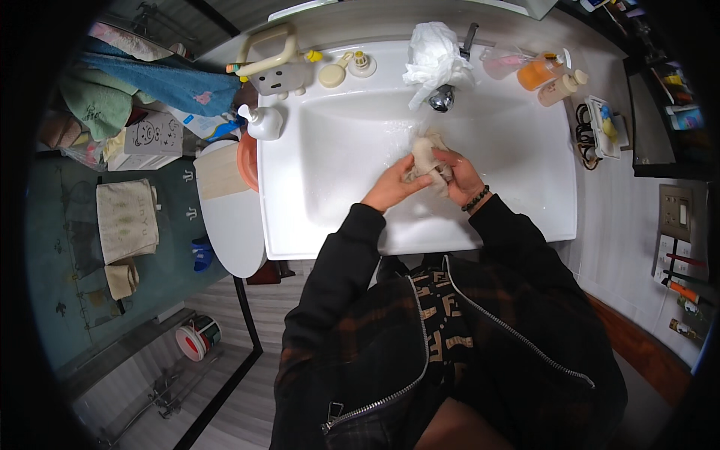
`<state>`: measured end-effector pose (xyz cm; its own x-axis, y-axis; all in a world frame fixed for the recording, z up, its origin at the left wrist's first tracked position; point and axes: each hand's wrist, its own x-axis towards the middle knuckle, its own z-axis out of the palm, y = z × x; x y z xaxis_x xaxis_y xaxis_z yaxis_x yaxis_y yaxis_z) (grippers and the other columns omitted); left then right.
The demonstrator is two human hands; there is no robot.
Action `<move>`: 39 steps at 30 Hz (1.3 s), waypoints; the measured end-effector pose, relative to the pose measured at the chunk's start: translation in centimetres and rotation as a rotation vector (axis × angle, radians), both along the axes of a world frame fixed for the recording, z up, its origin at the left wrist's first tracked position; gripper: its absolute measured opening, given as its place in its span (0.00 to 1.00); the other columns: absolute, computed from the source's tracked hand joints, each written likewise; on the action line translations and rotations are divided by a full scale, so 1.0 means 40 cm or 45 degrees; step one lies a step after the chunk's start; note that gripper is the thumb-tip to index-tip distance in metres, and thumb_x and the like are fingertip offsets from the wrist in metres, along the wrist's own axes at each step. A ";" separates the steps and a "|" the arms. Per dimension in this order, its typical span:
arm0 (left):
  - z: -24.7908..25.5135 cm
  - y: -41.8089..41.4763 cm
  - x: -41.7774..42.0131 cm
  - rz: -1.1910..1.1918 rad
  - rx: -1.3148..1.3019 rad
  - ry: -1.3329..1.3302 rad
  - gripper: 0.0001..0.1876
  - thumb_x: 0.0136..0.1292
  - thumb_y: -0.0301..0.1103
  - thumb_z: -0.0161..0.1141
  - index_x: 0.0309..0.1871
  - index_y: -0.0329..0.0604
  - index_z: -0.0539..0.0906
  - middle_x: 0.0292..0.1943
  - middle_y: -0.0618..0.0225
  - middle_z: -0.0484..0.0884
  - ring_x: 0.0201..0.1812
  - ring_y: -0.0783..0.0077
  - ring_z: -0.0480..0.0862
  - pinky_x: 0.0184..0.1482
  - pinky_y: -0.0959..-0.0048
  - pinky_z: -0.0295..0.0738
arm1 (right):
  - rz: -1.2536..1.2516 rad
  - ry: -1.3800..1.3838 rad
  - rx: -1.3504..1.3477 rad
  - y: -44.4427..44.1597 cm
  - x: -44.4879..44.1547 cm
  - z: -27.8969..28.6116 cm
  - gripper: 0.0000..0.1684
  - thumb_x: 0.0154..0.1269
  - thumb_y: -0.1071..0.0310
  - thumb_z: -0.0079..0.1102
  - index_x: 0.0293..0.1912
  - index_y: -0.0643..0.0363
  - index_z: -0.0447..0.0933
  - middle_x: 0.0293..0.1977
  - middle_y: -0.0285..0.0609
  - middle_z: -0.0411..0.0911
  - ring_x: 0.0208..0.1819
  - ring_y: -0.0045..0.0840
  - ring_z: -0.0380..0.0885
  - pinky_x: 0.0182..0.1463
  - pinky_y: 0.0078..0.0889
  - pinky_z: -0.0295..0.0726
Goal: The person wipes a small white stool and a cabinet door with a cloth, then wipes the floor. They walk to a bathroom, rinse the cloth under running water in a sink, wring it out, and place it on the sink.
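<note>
A wet beige cloth (430, 154) is bunched between both hands over the white washbasin (349, 169). My left hand (398, 183) grips its left side, with the thumb across the lower part. My right hand (462, 175), with a dark beaded bracelet at the wrist, holds the right side, and some of its fingers are hidden in the folds. Water runs from the chrome faucet (441, 98) just above the cloth and splashes in the basin. A crumpled white plastic or paper item (432, 56) covers much of the faucet's body.
A white pump bottle (263, 122) stands on the basin's left rim. Behind it are a toothbrush cup (277, 79) and a round yellowish lid (333, 74). Bottles, one with orange liquid (537, 73), stand at the back right. A toilet (230, 219) adjoins the basin on the left.
</note>
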<state>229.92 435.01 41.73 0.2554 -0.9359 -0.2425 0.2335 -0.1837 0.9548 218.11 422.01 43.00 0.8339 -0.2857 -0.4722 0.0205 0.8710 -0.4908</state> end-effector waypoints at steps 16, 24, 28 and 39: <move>-0.014 -0.016 0.059 0.025 -0.032 -0.351 0.20 0.60 0.34 0.61 0.55 0.41 0.74 0.43 0.67 0.80 0.46 0.73 0.76 0.51 0.73 0.70 | 0.257 0.127 -0.643 -0.110 -0.027 0.066 0.17 0.59 0.70 0.53 0.48 0.67 0.72 0.39 0.40 0.76 0.38 0.21 0.77 0.42 0.23 0.76; -0.032 0.004 0.053 0.018 0.019 -0.155 0.12 0.66 0.26 0.50 0.51 0.36 0.76 0.34 0.68 0.81 0.39 0.74 0.79 0.50 0.76 0.72 | 0.225 0.309 -0.725 -0.109 -0.033 0.068 0.19 0.63 0.69 0.51 0.52 0.68 0.71 0.41 0.41 0.77 0.40 0.21 0.77 0.43 0.21 0.77; -0.010 0.001 0.049 0.022 0.041 -0.188 0.13 0.67 0.29 0.51 0.51 0.34 0.75 0.35 0.69 0.80 0.41 0.80 0.77 0.48 0.80 0.70 | 0.143 0.307 -0.590 -0.084 -0.028 0.070 0.19 0.63 0.68 0.51 0.52 0.67 0.71 0.41 0.41 0.77 0.38 0.19 0.77 0.40 0.19 0.77; -0.061 0.006 0.038 0.443 -0.003 -0.072 0.11 0.68 0.34 0.47 0.46 0.38 0.75 0.37 0.71 0.77 0.37 0.80 0.73 0.43 0.77 0.71 | 0.340 0.228 -0.877 -0.073 -0.009 0.082 0.18 0.56 0.68 0.57 0.46 0.66 0.74 0.35 0.37 0.77 0.35 0.17 0.75 0.40 0.20 0.74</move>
